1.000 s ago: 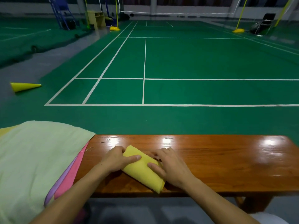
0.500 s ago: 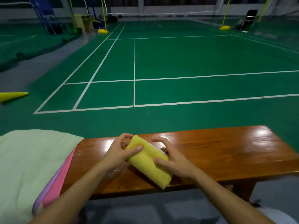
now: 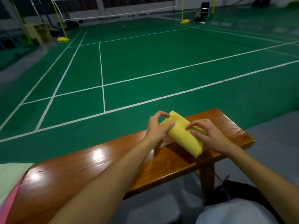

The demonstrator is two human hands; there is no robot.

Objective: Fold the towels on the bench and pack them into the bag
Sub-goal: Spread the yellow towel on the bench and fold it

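single head-worn wide-angle view, looking forward and down from above the near edge of a wooden bench (image 3: 113, 172). tilted, so that the bench runs from lower left up to its end at right of centre. close on both forearms, which enter from the bottom edge and reach to the left hand (image 3: 156, 127) and right hand (image 3: 210, 135) around a folded yellow towel (image 3: 182, 135) at mid-frame. beyond the bench, facing out across a green court (image 3: 153, 62) to a net (image 3: 113, 10) at the top. straight lines bowed toward the edges. no second view to share any part.
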